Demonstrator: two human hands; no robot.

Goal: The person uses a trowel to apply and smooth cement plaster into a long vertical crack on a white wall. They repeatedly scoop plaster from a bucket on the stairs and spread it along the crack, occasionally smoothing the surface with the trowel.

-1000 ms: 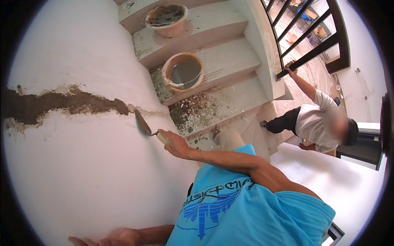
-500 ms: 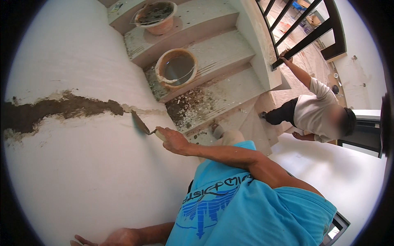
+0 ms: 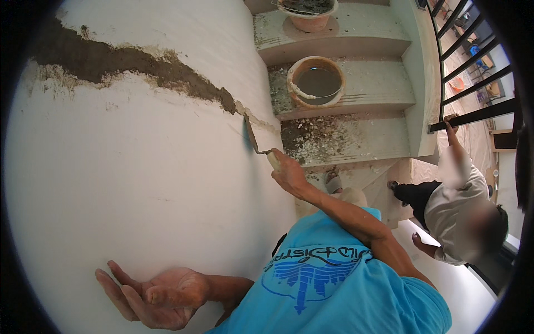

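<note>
My right hand (image 3: 290, 175) is closed around the pale handle of a trowel (image 3: 251, 136). The trowel's blade stands edge-on at the white wall (image 3: 167, 167), close to the right end of a rough strip of dark grey mortar (image 3: 133, 62). From that end a thin, pale, uncovered groove (image 3: 258, 121) runs on toward the stairs. Lower down, my left hand (image 3: 161, 295) is held near the wall, palm up with fingers spread and nothing in it.
A bucket of murky water (image 3: 295, 83) stands on a stair; a bucket with dark mortar (image 3: 311, 23) sits higher. Rubble (image 3: 317, 136) litters the step below. At right, another person (image 3: 459, 203) grips the black railing (image 3: 484, 116).
The view has shifted, so the wall strip and stairs appear farther right. My left hand has come up into fuller view with its fingers spread. The trowel stays by the strip's end.
</note>
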